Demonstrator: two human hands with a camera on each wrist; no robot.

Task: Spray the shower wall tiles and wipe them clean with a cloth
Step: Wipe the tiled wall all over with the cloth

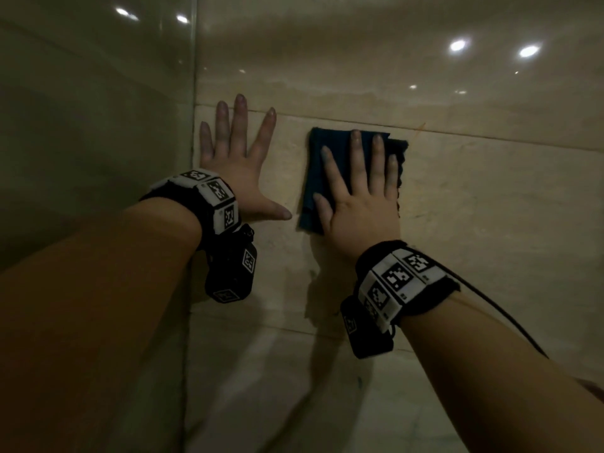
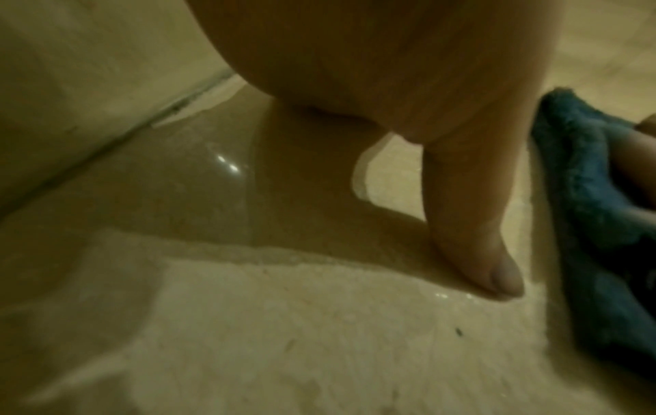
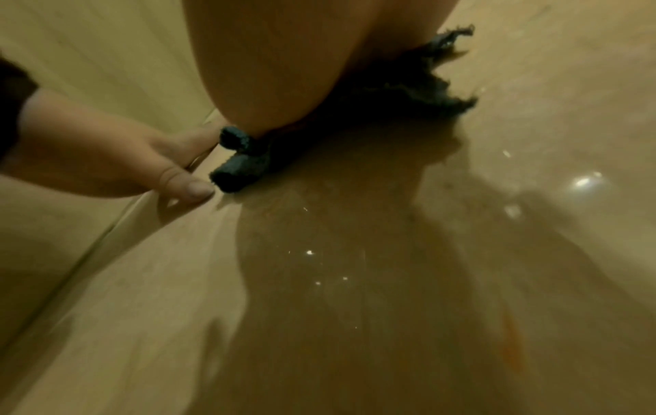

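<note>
A folded dark blue cloth [image 1: 317, 165] lies flat against the beige wall tiles [image 1: 490, 191]. My right hand [image 1: 359, 191] presses on it with straight, spread fingers. My left hand [image 1: 238, 158] rests flat on the bare tile just left of the cloth, fingers spread, thumb pointing toward the cloth's lower corner. In the left wrist view my thumb [image 2: 475, 224] touches the tile beside the blue cloth [image 2: 585, 210]. In the right wrist view the cloth's frayed edge [image 3: 408, 92] sticks out under my palm, and my left hand [image 3: 106, 157] lies beside it. No spray bottle is in view.
A glass panel [image 1: 98, 125] meets the tiled wall at a vertical corner just left of my left hand. Horizontal grout lines [image 1: 490, 134] run above and below the hands. An orange streak [image 3: 511, 345] marks the tile. Ceiling lights reflect in the glossy surface.
</note>
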